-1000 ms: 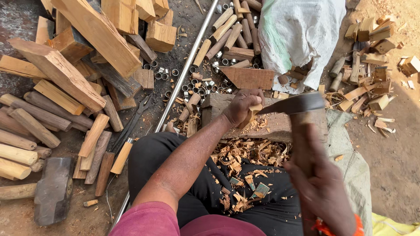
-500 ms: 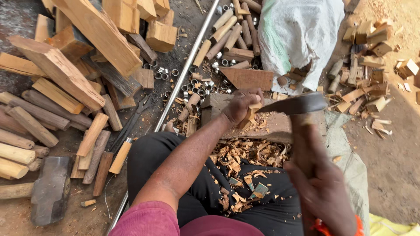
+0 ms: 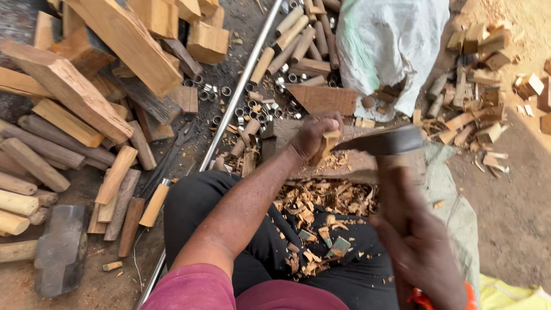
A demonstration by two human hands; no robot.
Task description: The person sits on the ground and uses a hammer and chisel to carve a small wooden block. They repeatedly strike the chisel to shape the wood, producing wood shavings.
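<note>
1. Head view, centre: your left hand (image 3: 313,138) is closed around a small pale wooden piece (image 3: 327,143), holding it upright on the wooden chopping block (image 3: 350,163) in front of your knees.
2. Head view, right: your right hand (image 3: 419,252) grips the thick wooden handle of a hatchet (image 3: 381,143); its dark blade lies level, its edge touching the wooden piece.
3. Head view, below the block: wood shavings (image 3: 321,201) cover your lap and dark trousers.
4. Head view, left: split timber (image 3: 74,92) and round sticks lie on the ground, a sledgehammer head (image 3: 60,250) near the lower left corner.
5. Head view, top: a metal rod (image 3: 229,115) runs diagonally; a white sack (image 3: 390,40) stands beyond the block.
</note>
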